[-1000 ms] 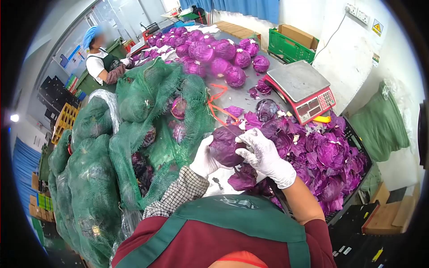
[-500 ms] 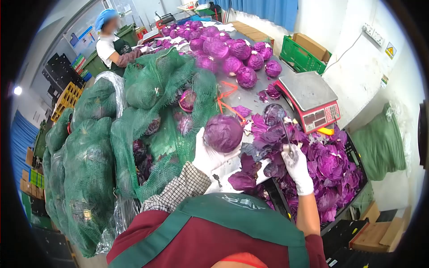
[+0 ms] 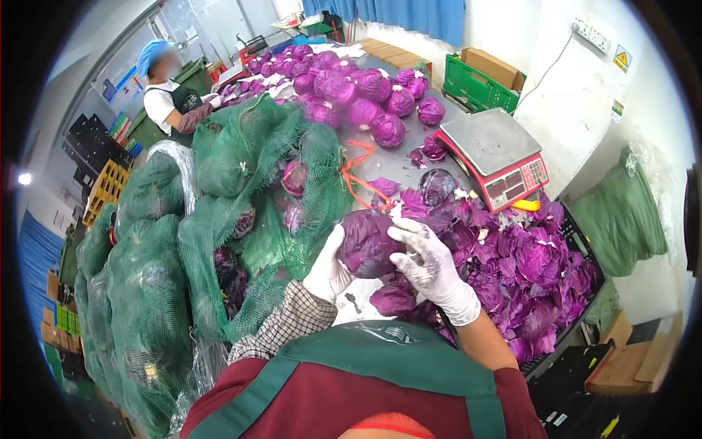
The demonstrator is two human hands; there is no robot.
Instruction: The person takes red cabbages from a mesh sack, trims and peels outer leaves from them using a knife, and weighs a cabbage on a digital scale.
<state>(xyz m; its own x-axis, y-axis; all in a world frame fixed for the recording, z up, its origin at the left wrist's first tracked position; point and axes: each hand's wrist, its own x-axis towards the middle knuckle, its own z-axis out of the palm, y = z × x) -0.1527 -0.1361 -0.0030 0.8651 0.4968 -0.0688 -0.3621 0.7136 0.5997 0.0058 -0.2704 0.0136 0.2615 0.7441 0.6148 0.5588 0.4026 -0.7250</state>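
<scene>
Right hand [image 3: 433,274] having returned from the leaf pile [image 3: 530,256], I find it half-open against the cabbage [image 3: 368,245], near centre, while the left hand [image 3: 327,271] grips its left side, best kept steady against rolling.

Net sacks [image 3: 252,227] wall off the left side, leaving little clearance beside the left hand [image 3: 327,269]. Ahead of the held cabbage [image 3: 368,245], loose leaves [image 3: 385,186] obstruct low access. Beyond them, a bare strip of tabletop [image 3: 395,164] provides passage between the orange cord [image 3: 355,170] and the scale [image 3: 491,143]; piled cabbages [image 3: 338,88] block its far end. On the right, the leaf heap [image 3: 530,267] fills the crate [image 3: 583,244]; passage is over the top.
</scene>
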